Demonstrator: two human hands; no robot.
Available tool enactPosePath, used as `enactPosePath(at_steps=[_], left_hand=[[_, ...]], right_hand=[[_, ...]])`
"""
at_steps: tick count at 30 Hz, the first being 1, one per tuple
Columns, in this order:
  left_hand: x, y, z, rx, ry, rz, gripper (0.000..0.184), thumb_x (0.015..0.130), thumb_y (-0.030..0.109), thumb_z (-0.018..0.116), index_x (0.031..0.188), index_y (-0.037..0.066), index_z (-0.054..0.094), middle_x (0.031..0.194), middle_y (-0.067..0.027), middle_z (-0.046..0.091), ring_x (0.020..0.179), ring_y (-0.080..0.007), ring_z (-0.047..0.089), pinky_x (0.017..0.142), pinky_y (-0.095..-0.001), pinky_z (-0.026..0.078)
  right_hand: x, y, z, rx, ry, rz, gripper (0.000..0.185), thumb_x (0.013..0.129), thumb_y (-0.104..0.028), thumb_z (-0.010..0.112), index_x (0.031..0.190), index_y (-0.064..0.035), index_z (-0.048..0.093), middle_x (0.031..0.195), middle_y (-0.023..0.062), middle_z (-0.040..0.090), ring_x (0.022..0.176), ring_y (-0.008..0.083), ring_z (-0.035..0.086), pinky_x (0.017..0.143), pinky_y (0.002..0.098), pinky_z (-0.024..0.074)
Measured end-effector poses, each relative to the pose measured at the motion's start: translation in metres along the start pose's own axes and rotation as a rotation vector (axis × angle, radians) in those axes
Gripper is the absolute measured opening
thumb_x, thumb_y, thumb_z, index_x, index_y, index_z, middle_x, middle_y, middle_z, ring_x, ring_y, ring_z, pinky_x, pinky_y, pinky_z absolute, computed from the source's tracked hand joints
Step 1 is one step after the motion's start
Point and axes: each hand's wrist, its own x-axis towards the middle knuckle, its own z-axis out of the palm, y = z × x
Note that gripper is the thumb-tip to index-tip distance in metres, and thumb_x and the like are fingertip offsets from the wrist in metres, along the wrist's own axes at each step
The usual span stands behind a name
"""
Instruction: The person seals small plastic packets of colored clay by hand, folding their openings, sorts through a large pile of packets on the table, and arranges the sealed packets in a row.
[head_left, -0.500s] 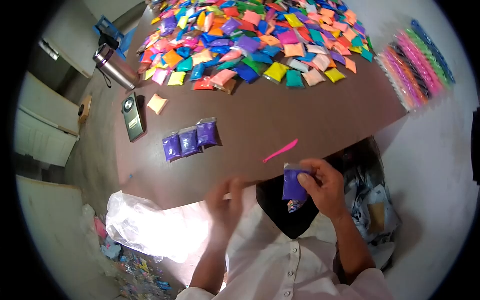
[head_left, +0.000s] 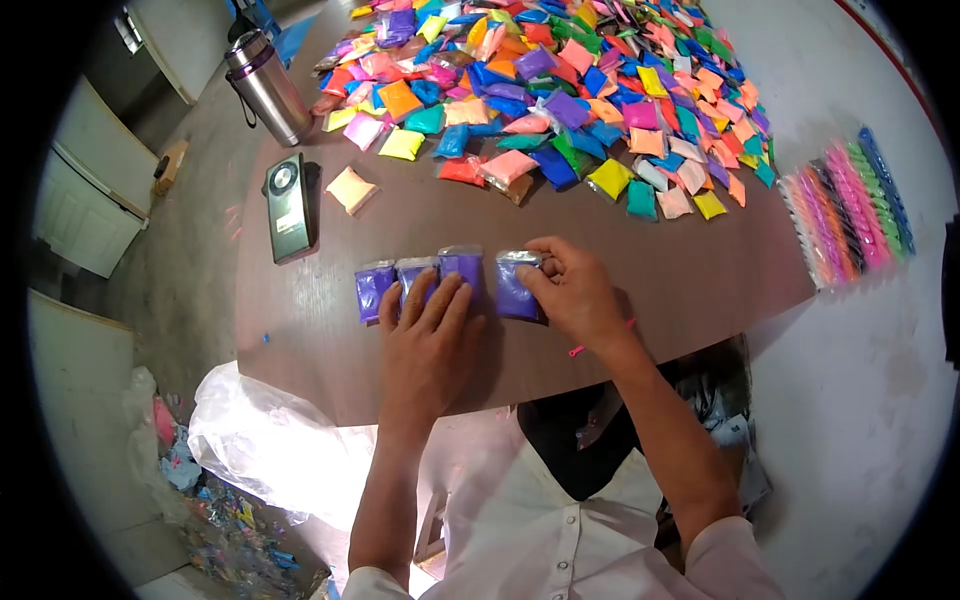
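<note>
Three purple packets lie side by side on the brown table (head_left: 340,370): a left packet (head_left: 374,291), a middle packet (head_left: 408,272) and a right packet (head_left: 463,262). My left hand (head_left: 428,340) rests on them with its fingers spread. Just to their right, my right hand (head_left: 575,295) pinches a fourth purple packet (head_left: 515,292) by its upper right corner, with a small gap to the row. A pink plastic knife (head_left: 577,351) is partly hidden under my right forearm.
Many coloured packets (head_left: 610,178) are heaped at the back. A peach packet (head_left: 351,190), a phone (head_left: 290,212) and a steel flask (head_left: 272,92) stand or lie at the left. Bundled coloured strips (head_left: 845,215) are on the right, and a clear plastic bag (head_left: 250,425) hangs front left.
My right hand has carried its purple packet forward and left, beside the row. My left hand has moved forward onto the three packets. The view has shifted.
</note>
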Motion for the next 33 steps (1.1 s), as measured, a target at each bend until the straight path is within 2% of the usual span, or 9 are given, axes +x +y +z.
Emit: enactPosePath(at_steps=[2, 6, 8, 12, 15, 17, 20, 28, 33], left_hand=[[-0.004, -0.001, 0.002, -0.014, 0.005, -0.007, 0.036, 0.087, 0.018, 0.077, 0.12, 0.007, 0.071, 0.13, -0.008, 0.068, 0.131, -0.0281, 0.056, 0.116, -0.0505, 0.031], [-0.012, 0.0, -0.002, -0.042, 0.0, -0.005, 0.034, 0.086, 0.018, 0.078, 0.117, 0.007, 0.071, 0.128, -0.0072, 0.069, 0.128, -0.0267, 0.058, 0.116, -0.05, 0.032], [-0.012, 0.0, -0.003, -0.044, 0.0, -0.007, 0.034, 0.085, 0.017, 0.078, 0.117, 0.007, 0.072, 0.128, -0.0069, 0.069, 0.127, -0.0262, 0.059, 0.116, -0.05, 0.031], [-0.008, -0.004, 0.0, -0.063, 0.004, -0.007, 0.034, 0.084, 0.017, 0.079, 0.116, 0.008, 0.071, 0.128, -0.0065, 0.069, 0.126, -0.0261, 0.059, 0.116, -0.0503, 0.031], [-0.006, -0.004, 0.0, -0.058, -0.007, -0.003, 0.035, 0.084, 0.017, 0.079, 0.117, 0.008, 0.071, 0.128, -0.0063, 0.069, 0.126, -0.026, 0.059, 0.116, -0.0503, 0.031], [-0.006, -0.004, 0.001, -0.053, -0.017, -0.001, 0.035, 0.084, 0.017, 0.079, 0.117, 0.008, 0.071, 0.129, -0.0062, 0.069, 0.126, -0.0261, 0.059, 0.117, -0.0503, 0.03], [-0.007, -0.004, 0.002, -0.055, -0.009, 0.002, 0.036, 0.084, 0.017, 0.079, 0.118, 0.008, 0.071, 0.129, -0.0062, 0.068, 0.126, -0.026, 0.059, 0.117, -0.0504, 0.03], [-0.004, -0.002, 0.0, -0.058, -0.015, -0.007, 0.038, 0.084, 0.017, 0.079, 0.12, 0.007, 0.07, 0.13, -0.0062, 0.068, 0.126, -0.0268, 0.059, 0.116, -0.0506, 0.03], [-0.008, -0.005, -0.004, -0.101, 0.126, 0.018, 0.038, 0.08, 0.014, 0.082, 0.115, 0.008, 0.07, 0.125, -0.0088, 0.069, 0.119, -0.0278, 0.062, 0.113, -0.0515, 0.034]], right_hand=[[0.001, 0.001, 0.006, -0.043, 0.022, -0.003, 0.037, 0.089, -0.021, 0.075, 0.121, -0.0038, 0.067, 0.09, 0.0167, 0.073, 0.081, 0.0281, 0.073, 0.074, 0.0376, 0.0564], [-0.006, -0.014, 0.009, -0.273, 0.066, -0.072, 0.035, 0.088, -0.021, 0.076, 0.118, -0.0041, 0.068, 0.089, 0.0154, 0.072, 0.081, 0.0332, 0.072, 0.075, 0.0412, 0.0563], [-0.008, -0.011, 0.013, -0.408, 0.172, -0.212, 0.034, 0.087, -0.021, 0.076, 0.116, -0.0051, 0.068, 0.096, 0.0143, 0.07, 0.083, 0.0349, 0.07, 0.077, 0.0436, 0.0558], [-0.013, -0.014, 0.015, -0.446, 0.208, -0.241, 0.031, 0.087, -0.02, 0.077, 0.113, -0.0061, 0.07, 0.105, 0.0127, 0.068, 0.089, 0.0329, 0.069, 0.08, 0.0434, 0.0552], [-0.021, -0.014, 0.012, -0.512, 0.239, -0.403, 0.026, 0.086, -0.018, 0.076, 0.109, -0.0064, 0.072, 0.111, 0.0105, 0.066, 0.098, 0.0317, 0.067, 0.082, 0.0428, 0.055], [-0.028, -0.015, 0.011, -0.545, 0.147, -0.54, 0.023, 0.084, -0.017, 0.077, 0.105, -0.0076, 0.074, 0.111, 0.0073, 0.065, 0.104, 0.0297, 0.065, 0.084, 0.0418, 0.0543], [-0.033, -0.013, 0.014, -0.595, 0.069, -0.605, 0.024, 0.082, -0.016, 0.077, 0.105, -0.0094, 0.074, 0.112, 0.0059, 0.065, 0.105, 0.0277, 0.063, 0.086, 0.0406, 0.0533], [-0.027, -0.011, 0.019, -0.606, 0.098, -0.633, 0.023, 0.081, -0.016, 0.078, 0.103, -0.0108, 0.075, 0.11, 0.0053, 0.065, 0.104, 0.0266, 0.062, 0.086, 0.0401, 0.0526], [-0.028, -0.014, 0.021, -0.577, 0.116, -0.637, 0.024, 0.08, -0.016, 0.079, 0.103, -0.0098, 0.074, 0.11, 0.0063, 0.065, 0.104, 0.0275, 0.062, 0.087, 0.0403, 0.0527]])
